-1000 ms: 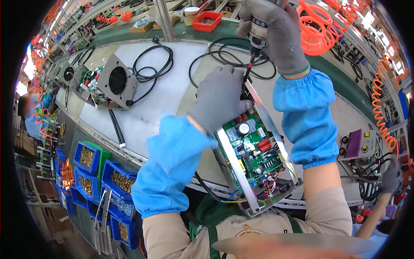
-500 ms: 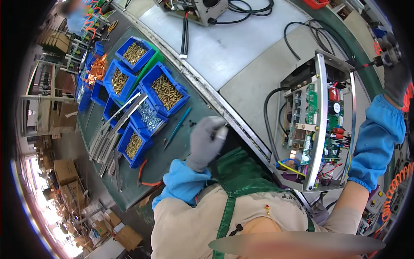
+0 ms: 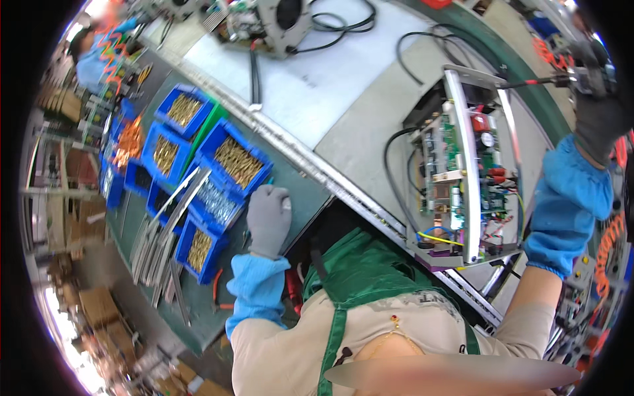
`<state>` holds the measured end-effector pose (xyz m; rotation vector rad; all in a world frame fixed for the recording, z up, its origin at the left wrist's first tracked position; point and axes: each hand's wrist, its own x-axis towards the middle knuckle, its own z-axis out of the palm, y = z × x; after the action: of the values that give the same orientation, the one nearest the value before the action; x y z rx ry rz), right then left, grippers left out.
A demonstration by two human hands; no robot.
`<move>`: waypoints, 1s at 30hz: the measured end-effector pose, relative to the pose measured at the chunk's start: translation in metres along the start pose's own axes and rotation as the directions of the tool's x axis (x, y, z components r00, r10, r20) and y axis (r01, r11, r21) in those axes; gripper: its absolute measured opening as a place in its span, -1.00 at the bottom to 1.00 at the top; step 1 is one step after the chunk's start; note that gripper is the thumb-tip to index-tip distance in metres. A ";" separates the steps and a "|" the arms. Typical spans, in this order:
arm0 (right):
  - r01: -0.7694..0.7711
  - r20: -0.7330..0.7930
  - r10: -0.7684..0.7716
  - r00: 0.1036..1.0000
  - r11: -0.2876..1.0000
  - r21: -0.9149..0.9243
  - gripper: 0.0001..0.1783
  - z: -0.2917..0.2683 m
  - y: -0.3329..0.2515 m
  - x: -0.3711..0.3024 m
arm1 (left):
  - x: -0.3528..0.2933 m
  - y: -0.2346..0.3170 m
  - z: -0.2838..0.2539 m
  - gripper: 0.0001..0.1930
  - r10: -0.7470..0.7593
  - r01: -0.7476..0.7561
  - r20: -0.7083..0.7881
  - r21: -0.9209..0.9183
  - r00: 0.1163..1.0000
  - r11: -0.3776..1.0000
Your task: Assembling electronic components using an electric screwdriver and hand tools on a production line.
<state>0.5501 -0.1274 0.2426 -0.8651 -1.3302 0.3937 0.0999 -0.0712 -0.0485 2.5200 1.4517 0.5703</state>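
Observation:
My left hand (image 3: 269, 218), in a grey glove, is closed just above the green mat, near the blue bin of brass screws (image 3: 238, 163) and the blue bin of silver screws (image 3: 216, 204). Whatever its curled fingers may hold is hidden. At the right edge, my right hand (image 3: 594, 122) in a dark glove is wrapped around a power screwdriver (image 3: 581, 80). The driver's long bit points left, its tip by the top corner of an open metal chassis (image 3: 471, 178). Green circuit boards (image 3: 449, 142) and coloured wires fill that chassis, which stands on the grey bench.
More blue bins (image 3: 165, 155) with brass screws stand at the left. Metal strips (image 3: 158, 237) and red-handled pliers (image 3: 216, 290) lie on the mat. A second chassis (image 3: 264, 26) and black cables (image 3: 343, 26) are at the back. Another person (image 3: 99, 63) is at the far left.
My left hand has moved left, closer to the bins, and now covers most of the blue pen-like tool there. My right hand still holds the screwdriver near the chassis. The whole view has shifted.

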 end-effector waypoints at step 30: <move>0.010 0.108 -0.057 0.993 0.921 0.390 -0.38 0.059 -0.003 -0.045 | 0.129 0.200 0.001 -0.53 0.210 -0.128 -0.121 -0.991 0.970 0.022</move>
<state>0.4829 -0.1416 0.2142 -0.4910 -1.3128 0.6658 0.3166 -0.0620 0.0487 1.3856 0.2591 1.0462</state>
